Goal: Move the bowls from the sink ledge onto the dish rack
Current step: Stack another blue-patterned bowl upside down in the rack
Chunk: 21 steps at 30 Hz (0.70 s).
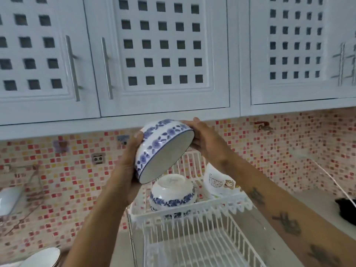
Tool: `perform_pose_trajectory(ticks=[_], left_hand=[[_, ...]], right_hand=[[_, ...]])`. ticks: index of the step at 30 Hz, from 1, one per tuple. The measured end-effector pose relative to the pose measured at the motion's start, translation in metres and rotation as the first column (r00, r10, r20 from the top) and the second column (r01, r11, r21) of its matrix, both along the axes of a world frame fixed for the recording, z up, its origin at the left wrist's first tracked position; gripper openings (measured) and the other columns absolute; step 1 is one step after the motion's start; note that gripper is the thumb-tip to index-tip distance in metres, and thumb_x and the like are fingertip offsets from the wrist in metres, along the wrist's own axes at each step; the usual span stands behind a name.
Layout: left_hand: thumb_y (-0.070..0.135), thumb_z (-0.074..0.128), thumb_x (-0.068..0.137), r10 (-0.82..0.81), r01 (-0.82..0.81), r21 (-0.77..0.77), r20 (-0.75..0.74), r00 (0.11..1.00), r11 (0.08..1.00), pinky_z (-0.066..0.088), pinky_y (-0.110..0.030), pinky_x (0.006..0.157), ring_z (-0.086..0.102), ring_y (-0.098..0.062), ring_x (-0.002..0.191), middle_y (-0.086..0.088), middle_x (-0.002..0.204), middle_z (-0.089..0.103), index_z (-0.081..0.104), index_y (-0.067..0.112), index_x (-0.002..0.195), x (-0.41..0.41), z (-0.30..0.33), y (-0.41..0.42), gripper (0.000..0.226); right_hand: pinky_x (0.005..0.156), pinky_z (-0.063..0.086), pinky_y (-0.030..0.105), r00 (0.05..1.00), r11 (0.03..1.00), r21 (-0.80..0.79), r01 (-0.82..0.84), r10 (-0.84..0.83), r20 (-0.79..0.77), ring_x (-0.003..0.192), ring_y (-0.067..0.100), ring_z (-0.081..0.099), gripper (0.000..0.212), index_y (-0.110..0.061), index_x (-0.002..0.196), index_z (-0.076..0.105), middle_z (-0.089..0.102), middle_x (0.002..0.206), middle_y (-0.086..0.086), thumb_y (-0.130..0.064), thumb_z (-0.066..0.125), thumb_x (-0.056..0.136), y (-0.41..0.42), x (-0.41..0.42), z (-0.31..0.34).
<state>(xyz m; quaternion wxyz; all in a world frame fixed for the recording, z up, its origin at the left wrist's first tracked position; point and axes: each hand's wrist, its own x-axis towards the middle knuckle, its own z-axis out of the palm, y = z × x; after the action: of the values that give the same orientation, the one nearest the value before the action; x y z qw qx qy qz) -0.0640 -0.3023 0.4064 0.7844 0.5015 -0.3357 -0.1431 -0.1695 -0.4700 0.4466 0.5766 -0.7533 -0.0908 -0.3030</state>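
Gripping tilted bowl [163, 149], interior hidden

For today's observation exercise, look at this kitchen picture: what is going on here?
A person holds a blue-and-white floral bowl in both hands, left hand and right hand, tilted rim-down above a white wire dish rack. One matching bowl already sits upside down on the rack, beside a white printed container. More white dishes show at the lower left edge.
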Motion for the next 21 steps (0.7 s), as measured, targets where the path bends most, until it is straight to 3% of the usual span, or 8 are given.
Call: perform_pose_trajectory(ticks=[2,4,7,10,13,14,17,21], left_hand=[[0.059,0.072,0.064,0.127,-0.141,0.102,0.127,0.984,0.985,0.06,-0.036,0.078,0.075,-0.023,0.087,-0.006,0.103,0.079,0.072,0.021,0.107,-0.01,-0.002,-0.012,0.058],[0.066,0.074,0.05,0.288,-0.332,0.163,0.245,0.926,0.929,0.061,-0.037,0.074,0.075,-0.024,0.087,-0.008,0.101,0.077,0.068,0.016,0.113,-0.007,-0.013,-0.022,0.08],[0.066,0.078,0.045,0.43,-0.549,0.208,0.426,0.796,0.81,0.063,-0.038,0.073,0.072,-0.016,0.088,0.003,0.102,0.072,0.062,0.025,0.107,-0.006,-0.023,-0.03,0.076],[0.058,0.086,0.05,0.445,-0.621,0.214,0.528,0.723,0.754,0.061,-0.038,0.078,0.067,-0.01,0.092,0.015,0.099,0.065,0.055,0.033,0.106,-0.004,-0.032,-0.042,0.069],[0.04,0.091,0.06,0.436,-0.658,0.215,0.597,0.674,0.722,0.057,-0.026,0.071,0.058,0.003,0.084,0.028,0.091,0.052,0.049,0.035,0.104,-0.003,-0.037,-0.049,0.061],[0.039,0.09,0.061,0.431,-0.676,0.229,0.62,0.656,0.7,0.055,-0.023,0.069,0.058,0.0,0.083,0.028,0.091,0.05,0.051,0.031,0.107,-0.001,-0.039,-0.05,0.061],[0.041,0.09,0.061,0.389,-0.689,0.314,0.641,0.661,0.654,0.056,-0.032,0.076,0.056,-0.016,0.096,0.021,0.092,0.045,0.054,0.015,0.124,0.004,-0.044,-0.052,0.077],[0.049,0.089,0.059,0.334,-0.689,0.426,0.647,0.685,0.587,0.041,-0.026,0.085,0.052,-0.024,0.119,0.0,0.117,0.05,0.048,0.014,0.133,0.018,-0.056,-0.055,0.092]], right_hand=[[0.108,0.039,0.03,0.981,0.999,-0.035,0.001,-0.007,-0.194,0.114,0.016,0.061,0.054,-0.03,0.108,0.065,0.068,0.12,0.008,-0.056,0.019,0.097,-0.012,0.005,0.0],[0.113,0.034,0.036,0.936,0.999,-0.025,-0.023,0.013,-0.351,0.12,0.023,0.058,0.068,-0.022,0.119,0.062,0.065,0.126,0.016,-0.065,0.017,0.093,-0.022,0.014,-0.004],[0.103,0.045,0.039,0.885,0.999,0.051,-0.004,0.027,-0.466,0.115,0.026,0.06,0.075,-0.011,0.131,0.054,0.064,0.125,0.013,-0.066,0.02,0.092,-0.031,0.033,-0.015],[0.094,0.054,0.044,0.881,0.991,0.06,0.116,-0.075,-0.467,0.102,0.031,0.068,0.067,-0.013,0.125,0.059,0.07,0.114,0.015,-0.065,0.038,0.088,-0.03,0.05,-0.032],[0.088,0.057,0.046,0.883,0.979,0.034,0.201,-0.166,-0.439,0.093,0.028,0.07,0.059,-0.016,0.118,0.061,0.07,0.11,0.01,-0.059,0.059,0.077,-0.028,0.06,-0.047],[0.089,0.057,0.046,0.882,0.974,0.044,0.222,-0.181,-0.435,0.094,0.028,0.069,0.056,-0.015,0.116,0.062,0.069,0.111,0.009,-0.054,0.062,0.076,-0.028,0.063,-0.053],[0.09,0.056,0.044,0.885,0.962,0.099,0.255,-0.191,-0.424,0.097,0.028,0.067,0.04,-0.014,0.112,0.065,0.069,0.111,0.01,-0.039,0.064,0.081,-0.029,0.068,-0.068],[0.091,0.055,0.04,0.88,0.959,0.104,0.264,-0.195,-0.432,0.091,0.025,0.065,0.033,-0.014,0.109,0.068,0.066,0.101,0.008,-0.034,0.065,0.083,-0.032,0.076,-0.081]])
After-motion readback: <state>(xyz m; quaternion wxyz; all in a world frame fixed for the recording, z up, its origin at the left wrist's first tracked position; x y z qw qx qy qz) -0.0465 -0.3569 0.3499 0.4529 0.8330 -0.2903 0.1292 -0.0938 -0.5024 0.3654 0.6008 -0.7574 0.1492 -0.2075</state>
